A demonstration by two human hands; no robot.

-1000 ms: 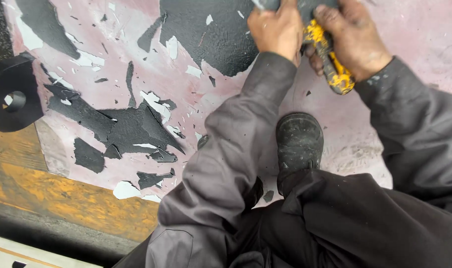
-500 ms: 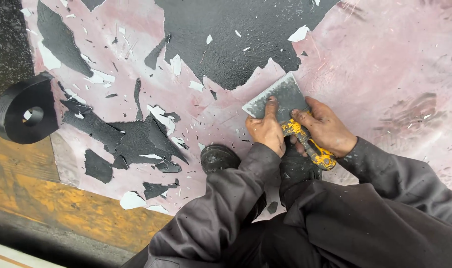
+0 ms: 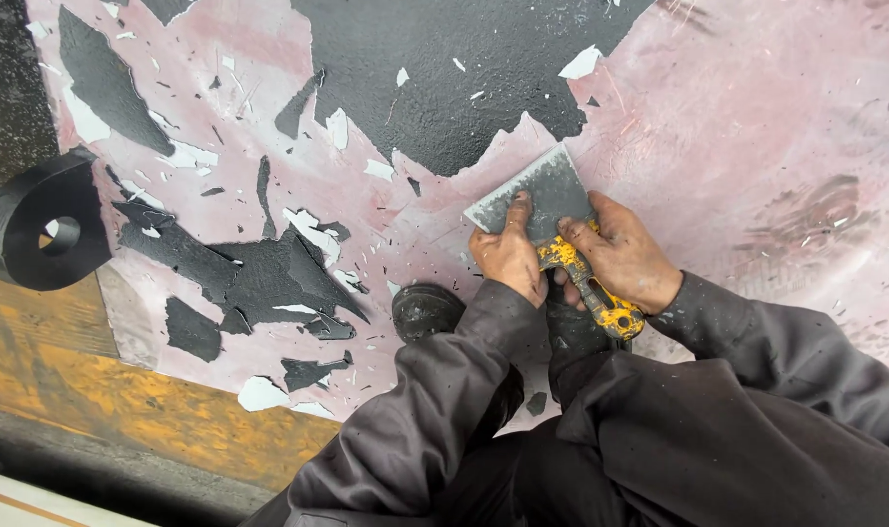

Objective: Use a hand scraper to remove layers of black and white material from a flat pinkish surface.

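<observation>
**Both hands on a scraper against a flaking pink surface**

Closest to the camera, dark grey sleeves and trousers fill the lower right, with the rounded toe of a black shoe [image 3: 427, 310] showing just left of the left forearm. Beyond the cuffs, the left hand [image 3: 509, 256] presses down on the flat metal blade of a wide scraper [image 3: 540, 200], fingers laid on the blade's near half. The right hand [image 3: 620, 259] is closed around the scraper's yellow, paint-smeared handle, whose end sticks out below the palm. Both hands are grimy and lie side by side, touching.

Under the blade lies a pink surface [image 3: 757, 127], scratched and mottled. The blade's far edge sits near the ragged border of a large patch of black coating [image 3: 464, 78] that covers the upper middle. To the left, loose black flakes [image 3: 259, 278] and pale chips lie scattered over the pink, some curled up at their edges. Farther left, at the surface's edge, a black ring [image 3: 44, 234] with a round hole rests partly over a worn yellow-orange strip [image 3: 93, 410].
</observation>
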